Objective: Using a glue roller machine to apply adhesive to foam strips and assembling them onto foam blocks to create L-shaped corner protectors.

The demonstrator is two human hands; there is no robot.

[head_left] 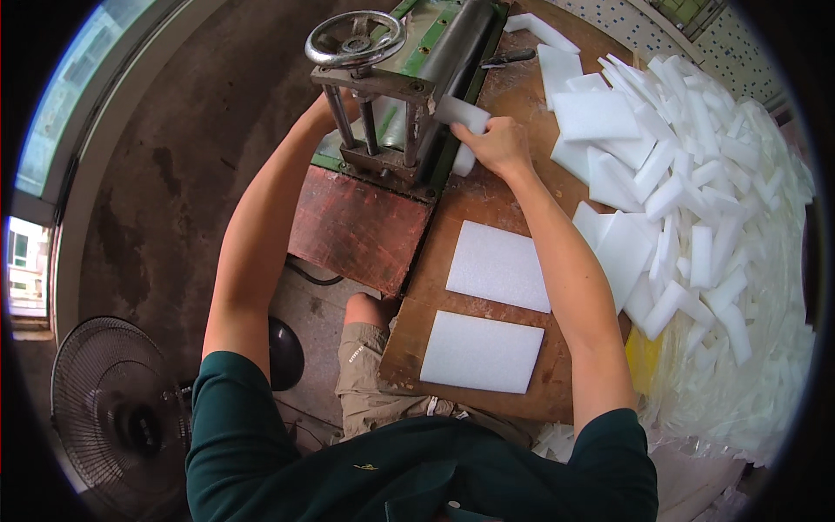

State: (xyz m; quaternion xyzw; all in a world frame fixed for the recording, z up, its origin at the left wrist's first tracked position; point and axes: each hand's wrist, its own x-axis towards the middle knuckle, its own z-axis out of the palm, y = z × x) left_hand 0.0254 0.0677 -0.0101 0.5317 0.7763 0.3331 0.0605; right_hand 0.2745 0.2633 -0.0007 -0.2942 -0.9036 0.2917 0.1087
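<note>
A roller machine with a chrome handwheel [355, 39] stands ahead of me, its long metal roller [448, 52] set in a green frame. At the roller's right side, my right hand [497, 146] is closed on a white foam piece [463, 111], thumb along its edge. Just below that hand, another bit of white foam [464, 161] shows against the machine's side. My left hand [342, 106] reaches in at the machine's left, behind the metal posts; its fingers are hidden. Two flat white foam sheets [498, 265] [483, 351] lie on the wooden table nearer to me.
A large heap of white foam pieces [687, 174] covers the table's right side, with clear plastic sheeting [739, 391] around it. A dark-handled tool [509, 58] lies beside the roller. The machine's reddish plate [352, 228] faces me. A fan [122, 418] stands at lower left.
</note>
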